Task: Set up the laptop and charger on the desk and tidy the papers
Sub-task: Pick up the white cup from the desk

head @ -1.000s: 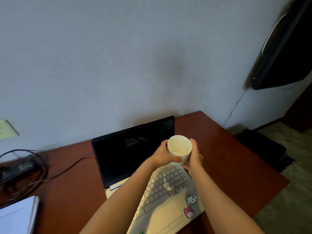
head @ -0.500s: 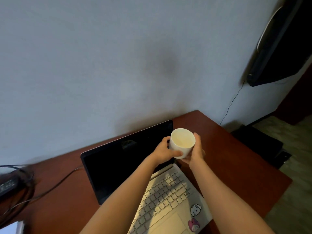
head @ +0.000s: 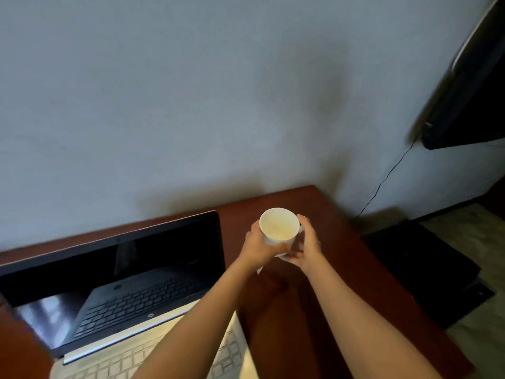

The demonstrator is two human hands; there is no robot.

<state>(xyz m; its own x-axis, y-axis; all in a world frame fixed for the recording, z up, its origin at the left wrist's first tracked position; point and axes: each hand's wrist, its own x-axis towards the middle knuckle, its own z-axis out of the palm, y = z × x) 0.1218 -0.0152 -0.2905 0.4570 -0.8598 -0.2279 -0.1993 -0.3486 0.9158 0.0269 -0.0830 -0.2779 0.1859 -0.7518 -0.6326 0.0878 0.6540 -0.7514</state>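
An open laptop (head: 114, 283) with a dark screen and a white keyboard sits on the reddish-brown desk (head: 336, 269). To the right of its screen I hold a white cup (head: 278, 225) over the desk with both hands. My left hand (head: 259, 246) grips the cup's left side. My right hand (head: 307, 247) curls round its right side and under its base. A bit of white paper shows beneath the cup. The charger and the papers are out of view.
The desk stands against a pale wall. Its right edge drops to the floor, where a black flat object (head: 420, 269) lies. A dark screen (head: 470, 91) hangs on the wall at the upper right, with a thin cable (head: 382, 184) running down from it.
Both hands carried the cup from above the keyboard to the right, past the screen's edge, over the bare desk. The view swung right, so the cables and papers at the left left the frame.
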